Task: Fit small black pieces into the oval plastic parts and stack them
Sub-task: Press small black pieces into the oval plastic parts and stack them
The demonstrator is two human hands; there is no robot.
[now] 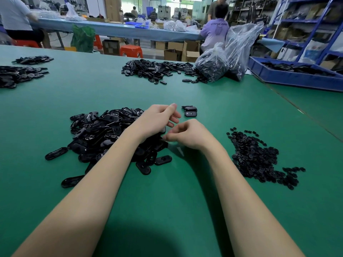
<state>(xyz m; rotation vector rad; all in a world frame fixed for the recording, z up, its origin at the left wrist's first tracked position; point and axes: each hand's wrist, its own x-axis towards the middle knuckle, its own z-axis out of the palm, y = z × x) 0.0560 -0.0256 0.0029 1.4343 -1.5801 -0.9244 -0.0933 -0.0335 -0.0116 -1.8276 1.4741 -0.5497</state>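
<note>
Where fingers [168,139] meet, oval part [163,129] between

Workshop interior. A green matte-covered desk [185,210] fills the lower frame. Across the upper centre runs a long light-blue work desk [118,29], with orange plastic stools [131,51] and brown cardboard boxes [187,50] on the grey floor beneath. Blue steel shelving racks [304,21] stand at the upper right, stocked with goods. Bright daylight enters from the far end, upper centre.
</note>
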